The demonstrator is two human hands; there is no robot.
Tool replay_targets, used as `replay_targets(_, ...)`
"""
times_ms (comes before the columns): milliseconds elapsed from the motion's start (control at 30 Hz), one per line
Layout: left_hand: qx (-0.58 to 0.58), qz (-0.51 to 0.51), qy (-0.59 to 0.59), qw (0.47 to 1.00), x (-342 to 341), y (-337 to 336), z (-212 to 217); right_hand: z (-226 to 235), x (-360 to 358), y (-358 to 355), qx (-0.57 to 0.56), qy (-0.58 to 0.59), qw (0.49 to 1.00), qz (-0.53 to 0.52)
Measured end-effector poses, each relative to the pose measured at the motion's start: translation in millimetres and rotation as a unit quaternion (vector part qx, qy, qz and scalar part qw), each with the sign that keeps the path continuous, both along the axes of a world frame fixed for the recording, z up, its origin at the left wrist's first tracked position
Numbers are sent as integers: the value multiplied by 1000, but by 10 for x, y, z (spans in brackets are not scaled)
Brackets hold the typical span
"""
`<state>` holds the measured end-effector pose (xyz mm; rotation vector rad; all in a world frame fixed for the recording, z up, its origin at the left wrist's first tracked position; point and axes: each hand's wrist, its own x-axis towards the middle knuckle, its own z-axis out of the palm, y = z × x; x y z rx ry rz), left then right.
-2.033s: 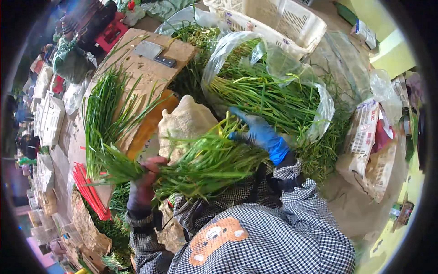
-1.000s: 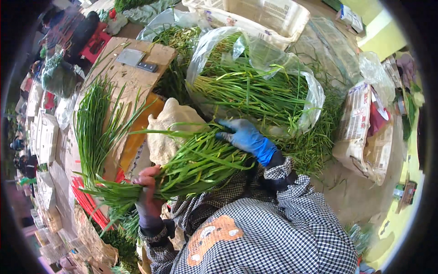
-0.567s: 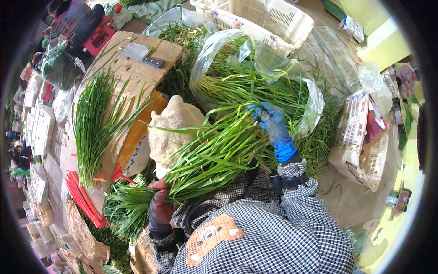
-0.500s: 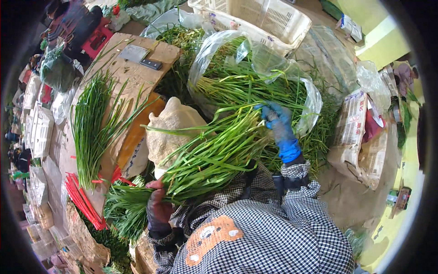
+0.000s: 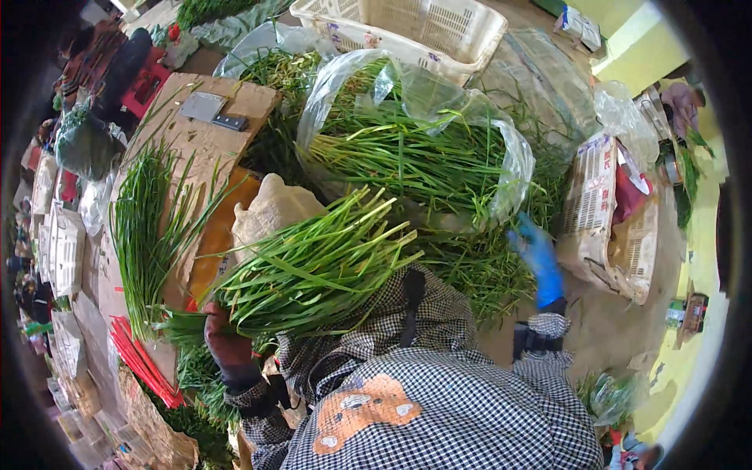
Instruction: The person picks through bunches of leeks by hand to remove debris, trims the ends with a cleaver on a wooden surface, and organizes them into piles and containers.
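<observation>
A thick bunch of garlic chives (image 5: 313,270) lies across my lap, its pale cut ends pointing up to the right. My left hand (image 5: 227,335), in a dark red glove, is closed round the leafy end. My right hand (image 5: 536,249), in a blue glove, is apart from the bunch, over loose green trimmings (image 5: 486,274). Its fingers look stretched out, though motion blurs them, and I see nothing in them. Beyond the bunch, a clear plastic bag (image 5: 513,168) holds many more chives (image 5: 399,149). Just behind the held bunch is a lumpy beige object (image 5: 274,205).
At left, a board (image 5: 227,145) carries a cleaver (image 5: 205,108) and another chive bundle (image 5: 145,227). Red strips (image 5: 145,364) hang near its close end. White plastic crates stand at the back (image 5: 407,39) and right (image 5: 587,211). A person (image 5: 106,59) is at far left.
My right hand has left the cut ends of the bunch and moved right and down. My left hand and the bunch have shifted left, and the view has turned slightly.
</observation>
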<state>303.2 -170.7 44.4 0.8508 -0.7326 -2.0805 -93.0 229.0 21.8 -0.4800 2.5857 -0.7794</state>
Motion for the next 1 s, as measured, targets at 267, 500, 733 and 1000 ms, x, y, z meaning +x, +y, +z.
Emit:
replay_targets(267,-155,-2,89,984,-364,-315,-198,212,493,-2366,-300,-118,907,271)
replay_targets(500,-2,37,16,999,-304,-32,-399,-177,760,-1777,-293,-212,926,111)
replay_targets(733,-60,-46,68,995,-121,-197,-613,-212,245,-1500,-291,-62,950,96)
replay_targets(1000,-4,12,20,1000,-240,-159,-507,-113,36,-2090,-319,-136,916,202)
